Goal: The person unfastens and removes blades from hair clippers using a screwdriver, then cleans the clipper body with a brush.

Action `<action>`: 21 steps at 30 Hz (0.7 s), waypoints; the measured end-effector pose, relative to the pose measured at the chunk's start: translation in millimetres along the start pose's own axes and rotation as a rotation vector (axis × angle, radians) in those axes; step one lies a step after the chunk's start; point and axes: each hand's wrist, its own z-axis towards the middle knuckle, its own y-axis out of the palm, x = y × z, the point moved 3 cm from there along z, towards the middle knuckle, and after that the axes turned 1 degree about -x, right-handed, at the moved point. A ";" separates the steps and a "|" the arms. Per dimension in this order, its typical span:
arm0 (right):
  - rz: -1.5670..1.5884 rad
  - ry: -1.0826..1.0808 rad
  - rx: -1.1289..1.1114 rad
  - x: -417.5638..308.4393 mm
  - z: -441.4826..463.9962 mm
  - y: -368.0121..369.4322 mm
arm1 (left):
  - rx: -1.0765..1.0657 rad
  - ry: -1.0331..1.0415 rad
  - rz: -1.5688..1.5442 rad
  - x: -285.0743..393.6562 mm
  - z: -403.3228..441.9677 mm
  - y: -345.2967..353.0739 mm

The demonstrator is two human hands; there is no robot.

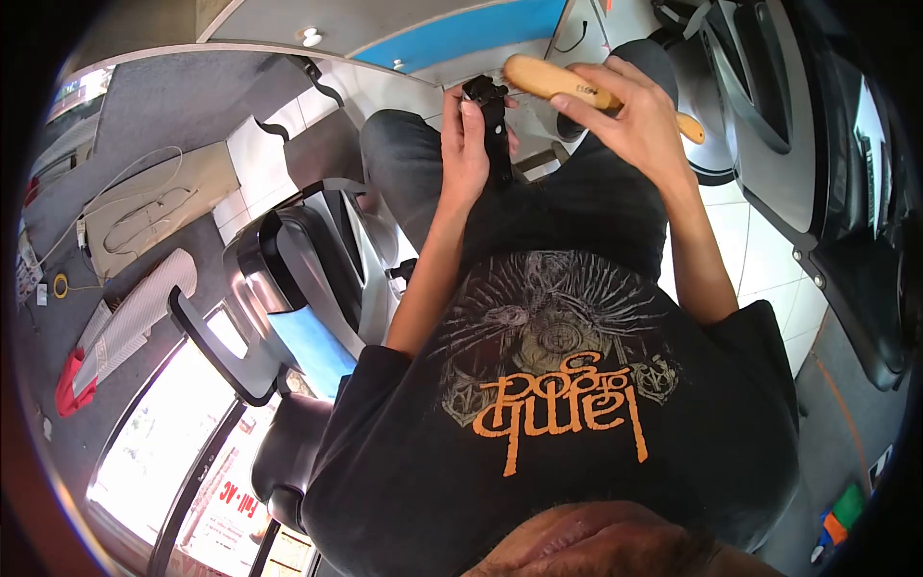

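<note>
My left hand is closed around a black hair clipper, held roughly upright above my lap with its head end up. In my right hand is a wooden brush, its fingers wrapped over the wide part and its handle end sticking out past the palm. The front end of the brush is at the clipper's head; its bristles look to be touching it, though they are mostly hidden by the wood.
Drawers with a blue front stand just beyond my hands. A black and grey barber chair is on my left, another large black chair on my right. Cables lie on a board at far left. White tiles cover the floor.
</note>
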 end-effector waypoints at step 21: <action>0.168 0.081 -0.090 0.3 -5.9 19.0 | -0.008 0.041 -0.060 -15.9 -0.4 -3.2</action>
